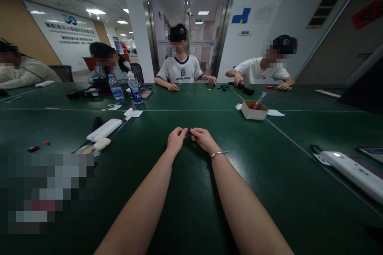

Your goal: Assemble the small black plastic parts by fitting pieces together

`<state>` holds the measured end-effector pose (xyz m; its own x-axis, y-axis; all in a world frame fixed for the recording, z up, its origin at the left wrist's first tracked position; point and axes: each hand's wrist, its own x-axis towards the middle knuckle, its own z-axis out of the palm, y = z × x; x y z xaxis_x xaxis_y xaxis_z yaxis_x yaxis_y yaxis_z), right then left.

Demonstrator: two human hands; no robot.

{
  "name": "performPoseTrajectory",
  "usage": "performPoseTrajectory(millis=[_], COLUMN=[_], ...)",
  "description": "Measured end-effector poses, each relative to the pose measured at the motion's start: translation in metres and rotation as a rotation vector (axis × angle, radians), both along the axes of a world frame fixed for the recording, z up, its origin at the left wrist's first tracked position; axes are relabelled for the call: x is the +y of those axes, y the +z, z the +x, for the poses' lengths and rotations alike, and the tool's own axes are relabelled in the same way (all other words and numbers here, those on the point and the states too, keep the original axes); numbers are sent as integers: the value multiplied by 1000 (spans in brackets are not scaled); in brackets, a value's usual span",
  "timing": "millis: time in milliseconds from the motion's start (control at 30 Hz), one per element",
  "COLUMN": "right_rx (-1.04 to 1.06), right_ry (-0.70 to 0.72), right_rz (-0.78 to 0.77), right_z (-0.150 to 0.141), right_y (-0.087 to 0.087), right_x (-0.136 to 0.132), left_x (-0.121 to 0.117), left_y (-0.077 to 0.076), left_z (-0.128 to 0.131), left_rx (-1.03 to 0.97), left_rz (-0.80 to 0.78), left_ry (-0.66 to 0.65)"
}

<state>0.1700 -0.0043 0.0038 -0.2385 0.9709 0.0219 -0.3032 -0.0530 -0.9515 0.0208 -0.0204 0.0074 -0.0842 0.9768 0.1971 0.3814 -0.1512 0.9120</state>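
My left hand [176, 140] and my right hand [205, 140] meet in the middle of the head view, above the green table [191, 191]. Between their fingertips is a small dark piece [188, 130], too small and too covered to name. Thumb and fingers of each hand are pinched together on it, one hand at either side. A silver bracelet circles my right wrist. Both forearms reach forward from the bottom edge of the view.
Left of my hands lie a white power strip [104, 130] and a pale rounded object [102, 144]. Two bottles [135, 88] stand farther back. An open box [254, 110] is ahead to the right, another power strip [353, 171] at far right. Several people sit around the table.
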Motion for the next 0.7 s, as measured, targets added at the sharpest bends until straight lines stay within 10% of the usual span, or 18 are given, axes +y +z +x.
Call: performPoseTrajectory(millis=[700], right_rx=[-30], right_ry=[-12], right_rz=[17], right_z=[-1], right_y=[1], right_x=[0], left_x=[10], left_y=[-14], left_z=[2], left_rx=[-172], left_rz=[33], left_ry=[-105])
